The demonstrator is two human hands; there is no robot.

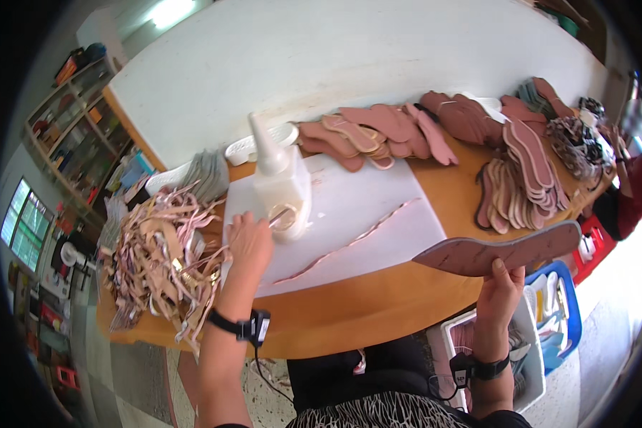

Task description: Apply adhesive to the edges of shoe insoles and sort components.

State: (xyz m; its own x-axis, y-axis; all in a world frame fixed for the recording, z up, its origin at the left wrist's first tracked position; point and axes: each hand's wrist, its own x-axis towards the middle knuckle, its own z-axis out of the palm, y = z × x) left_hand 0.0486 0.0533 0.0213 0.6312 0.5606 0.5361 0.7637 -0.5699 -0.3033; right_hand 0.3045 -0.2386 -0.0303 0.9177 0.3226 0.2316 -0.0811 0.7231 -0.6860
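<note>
My right hand (498,299) grips a brown insole (499,251) by its near edge, thumb on top, and holds it up off the table's front right side. At the white plastic pot (284,182) with a tall spout, the fingers of my left hand (250,244) are pinched together beside the round opening low on its front. They hold a thin stick (281,215) that reaches into this opening; its far end is hidden inside. The pot stands on a white sheet (364,214), where a narrow twisted pinkish strip (349,250) lies slantwise.
Left of the sheet is a heap of tangled offcut strips (160,260). Stacked insoles (378,132) line the back, with fanned insoles (517,189) to the right. Below the table's right edge are a white crate (535,371) and a blue basket (572,314). A white board (364,57) closes the back.
</note>
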